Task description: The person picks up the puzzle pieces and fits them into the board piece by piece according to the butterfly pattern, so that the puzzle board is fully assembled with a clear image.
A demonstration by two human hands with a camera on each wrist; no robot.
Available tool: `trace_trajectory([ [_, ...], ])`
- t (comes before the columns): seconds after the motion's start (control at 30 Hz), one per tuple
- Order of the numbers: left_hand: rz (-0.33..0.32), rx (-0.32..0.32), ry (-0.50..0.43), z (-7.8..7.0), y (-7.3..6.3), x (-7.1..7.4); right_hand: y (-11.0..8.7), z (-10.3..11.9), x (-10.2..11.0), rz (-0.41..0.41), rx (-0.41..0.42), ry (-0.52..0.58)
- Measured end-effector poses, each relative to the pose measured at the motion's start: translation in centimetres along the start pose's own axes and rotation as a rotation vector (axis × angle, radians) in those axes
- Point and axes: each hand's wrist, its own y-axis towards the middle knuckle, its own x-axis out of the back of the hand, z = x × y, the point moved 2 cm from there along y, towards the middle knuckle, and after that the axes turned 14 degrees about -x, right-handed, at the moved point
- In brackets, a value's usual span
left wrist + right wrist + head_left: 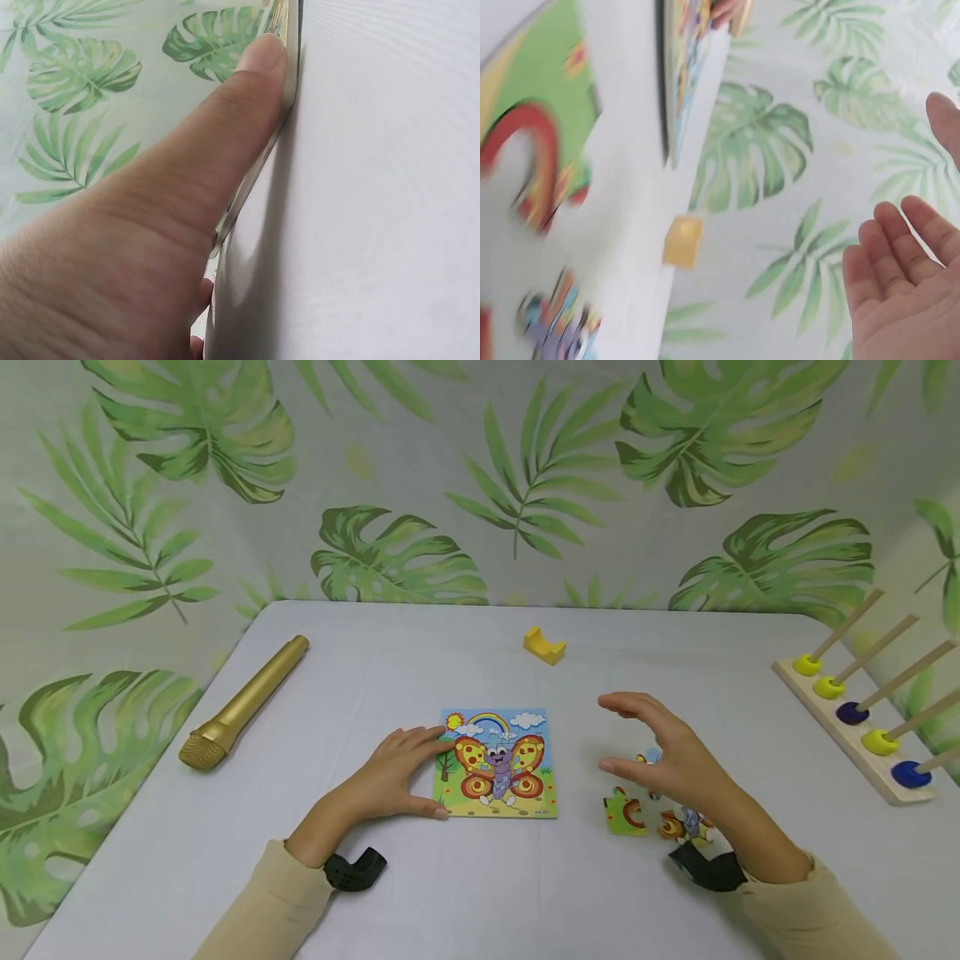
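Observation:
A square butterfly puzzle board [498, 764], printed with a rainbow and sun, lies flat on the table. My left hand [390, 777] rests at its left side, fingertips at the upper left edge and thumb [259, 64] at the lower left corner. To the right, my right hand [667, 760] is raised with thumb and fingers spread apart, and its palm [915, 315] holds nothing. Loose puzzle pieces lie below it: a green one [626, 814] with a red curve and a butterfly one [686, 825]. Another, blue piece is partly hidden by the hand.
A gold microphone [243, 702] lies at the left of the white table. A yellow notched block [544, 646] sits toward the back. At the right edge stands a wooden peg rack [855, 735] with yellow and dark blue beads. A leaf-patterned cloth hangs behind.

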Motion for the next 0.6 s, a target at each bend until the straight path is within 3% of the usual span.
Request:
trace_trajectory([
  [0.3,0.006,0.004,0.001,0.1,0.0,-0.1,-3.3,-3.9,1.6,0.001,-0.168,-0.009],
  [0.6,0.011,0.01,-0.006,0.1,0.0,-0.1,-3.9,-7.2,1.0,0.164,-0.343,0.008],
])
